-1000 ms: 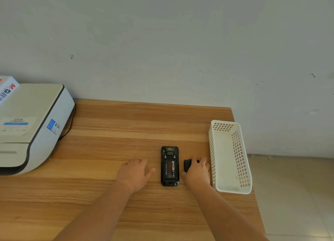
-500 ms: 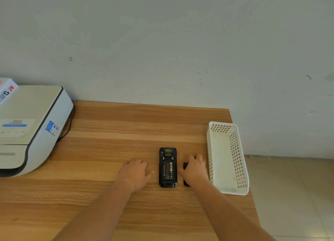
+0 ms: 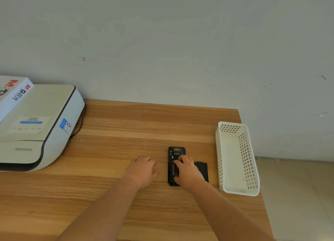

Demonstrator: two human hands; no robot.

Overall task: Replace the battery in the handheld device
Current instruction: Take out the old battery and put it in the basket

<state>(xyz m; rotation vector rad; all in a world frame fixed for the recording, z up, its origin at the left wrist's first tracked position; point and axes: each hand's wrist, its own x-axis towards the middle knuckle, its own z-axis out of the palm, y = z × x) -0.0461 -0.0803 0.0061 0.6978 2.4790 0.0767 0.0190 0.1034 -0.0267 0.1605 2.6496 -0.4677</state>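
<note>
Where the wooden table (image 3: 112, 136) nears its right edge, we find the handheld device (image 3: 172, 165) lying flat with its back upward and its long side running away from the person. Its battery bay is uncovered, and a labelled battery (image 3: 173, 170) shows in the part of the bay not hidden by the hand. We note the right hand (image 3: 188, 172) resting on top of the device, fingers bent, with fingertips (image 3: 176, 162) pressing at the upper end of the battery and the thumb down at its lower end; we cannot tell whether the hand actually clasps the battery or only touches it. Just beside the device on its right lies a flat black cover (image 3: 202, 170), partly hidden under that hand. We record the left hand (image 3: 142, 170) lying palm down on the table just left of the device, fingers loosely curled, holding nothing and not touching the device. Further right, apart from the cover, stands a white perforated basket (image 3: 253, 168) at the table edge. At the far left sits a white printer (image 3: 36, 125) with a box (image 3: 10, 92) on its top.
</note>
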